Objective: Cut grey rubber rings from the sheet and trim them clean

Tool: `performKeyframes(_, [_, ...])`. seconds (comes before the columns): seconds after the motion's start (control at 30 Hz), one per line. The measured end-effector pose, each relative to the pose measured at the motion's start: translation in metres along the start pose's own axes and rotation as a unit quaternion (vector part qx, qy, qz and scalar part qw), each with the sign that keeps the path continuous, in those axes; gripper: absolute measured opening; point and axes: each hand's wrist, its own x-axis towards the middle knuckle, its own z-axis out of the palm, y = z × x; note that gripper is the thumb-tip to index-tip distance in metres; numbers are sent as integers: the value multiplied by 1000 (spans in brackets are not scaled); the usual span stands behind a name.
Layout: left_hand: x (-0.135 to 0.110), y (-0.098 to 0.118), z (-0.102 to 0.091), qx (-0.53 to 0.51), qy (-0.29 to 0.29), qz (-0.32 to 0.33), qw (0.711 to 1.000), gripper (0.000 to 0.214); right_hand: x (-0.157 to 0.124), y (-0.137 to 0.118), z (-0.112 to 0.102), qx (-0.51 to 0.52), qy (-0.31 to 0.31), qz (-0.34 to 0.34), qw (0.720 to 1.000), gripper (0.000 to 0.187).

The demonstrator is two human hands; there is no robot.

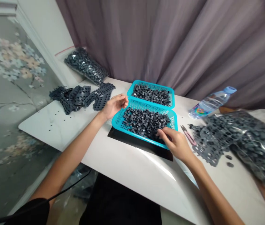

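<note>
My right hand (174,142) reaches over the front right rim of the near turquoise basket (116,123). Its thumb and fingers are pinched together among small dark grey ring-like pieces (144,120); whatever is between the fingertips is hidden. Above that basket's left rim is my left hand (115,106), with its fingers curled in. Anything inside those fingers is too small or hidden to tell. Directly behind stands a second turquoise basket (172,99), holding more of the same small dark pieces (152,94).
Dark perforated rubbery sheets (76,97) lie at the table's left; more perforated sheets (209,151) are at right. Bags of dark pieces (85,65) stand at back left and far right. Pink-handled snips (188,136) and a leaning water bottle (210,103) sit right of the baskets.
</note>
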Motion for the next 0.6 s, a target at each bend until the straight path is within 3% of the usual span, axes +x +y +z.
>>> performKeyframes(0.3, [6, -4, -16, -119, 88, 2, 989, 29, 1, 1, 0, 6, 9, 7, 1000, 43])
performKeyframes(0.6, [10, -7, -46, -147, 123, -4, 981, 26, 3, -8, -2, 30, 27, 11, 999, 40])
